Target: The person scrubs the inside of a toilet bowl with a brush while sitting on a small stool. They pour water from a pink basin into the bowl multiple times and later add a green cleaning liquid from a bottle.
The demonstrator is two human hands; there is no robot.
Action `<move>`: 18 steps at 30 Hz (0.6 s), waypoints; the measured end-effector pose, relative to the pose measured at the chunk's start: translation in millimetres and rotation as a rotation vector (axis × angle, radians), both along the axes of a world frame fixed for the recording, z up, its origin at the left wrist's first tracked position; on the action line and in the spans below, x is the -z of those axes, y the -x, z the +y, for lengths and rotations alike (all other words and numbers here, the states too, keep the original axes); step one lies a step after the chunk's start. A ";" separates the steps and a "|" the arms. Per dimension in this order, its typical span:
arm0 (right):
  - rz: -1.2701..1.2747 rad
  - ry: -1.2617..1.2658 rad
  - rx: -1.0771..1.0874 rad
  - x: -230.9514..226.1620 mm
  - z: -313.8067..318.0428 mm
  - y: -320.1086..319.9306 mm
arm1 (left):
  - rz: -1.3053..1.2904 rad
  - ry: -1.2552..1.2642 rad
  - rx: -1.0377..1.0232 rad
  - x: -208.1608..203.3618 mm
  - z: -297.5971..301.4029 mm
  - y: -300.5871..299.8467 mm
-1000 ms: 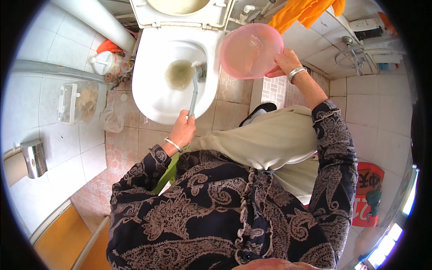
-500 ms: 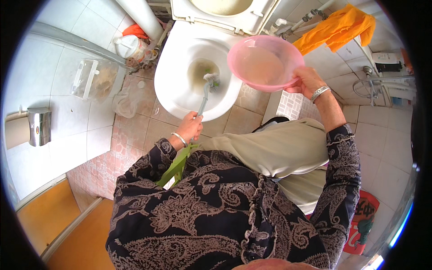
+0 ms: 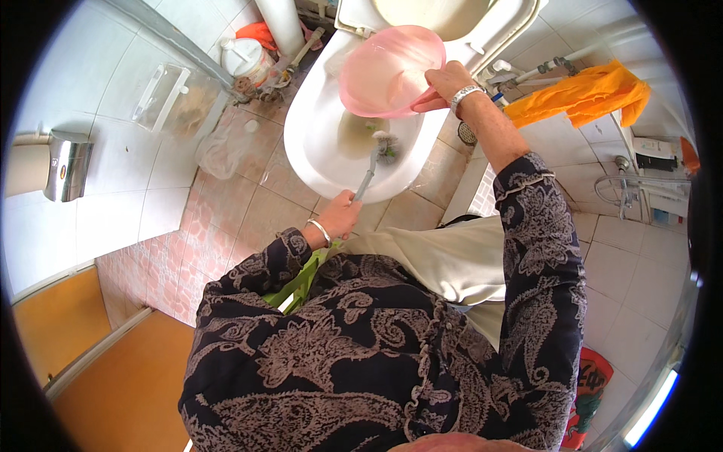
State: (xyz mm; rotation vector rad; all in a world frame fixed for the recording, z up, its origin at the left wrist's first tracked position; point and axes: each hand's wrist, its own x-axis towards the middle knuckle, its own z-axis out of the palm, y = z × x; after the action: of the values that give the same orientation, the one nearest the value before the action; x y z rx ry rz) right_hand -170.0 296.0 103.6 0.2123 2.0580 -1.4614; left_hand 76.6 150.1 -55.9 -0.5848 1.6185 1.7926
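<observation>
My left hand (image 3: 337, 216) is closed round the grey handle of a toilet brush (image 3: 368, 179). Its bristly head rests inside the white toilet (image 3: 300, 143), near murky water with green bits in it. With my right hand (image 3: 446, 87) I grip the rim of a pink plastic basin (image 3: 363, 71). The basin hangs tilted above the back of the bowl and covers part of it. Some liquid shows in the basin, though how much I cannot tell. The toilet lid and seat (image 3: 493, 34) are raised.
An orange cloth (image 3: 584, 94) hangs over pipes at the right. A white tub (image 3: 245, 59) and a clear plastic bag (image 3: 222, 151) sit left of the toilet. A clear box (image 3: 160, 98) and a shiny paper holder (image 3: 69, 166) are on the left wall.
My right hand has brought the basin left, over the bowl, and tipped it further. The brush stays in the bowl in my left hand. The whole view has shifted.
</observation>
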 end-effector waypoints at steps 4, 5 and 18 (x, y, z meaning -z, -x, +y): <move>0.195 -0.258 -0.238 6.8 -14.5 -0.2 | 0.076 0.023 0.041 3.4 2.1 -0.3; 0.272 -0.367 -0.361 8.4 -13.8 2.6 | 0.093 0.032 0.049 4.3 2.9 0.2; 0.374 -0.477 -0.677 2.5 0.6 -64.7 | 0.081 0.015 0.031 6.3 0.0 0.8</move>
State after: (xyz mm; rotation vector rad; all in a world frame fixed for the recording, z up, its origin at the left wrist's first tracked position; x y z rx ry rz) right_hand -105.3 296.5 101.1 -0.5649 2.4097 -0.6196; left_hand 75.8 150.1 -62.2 -0.4971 1.6873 1.8038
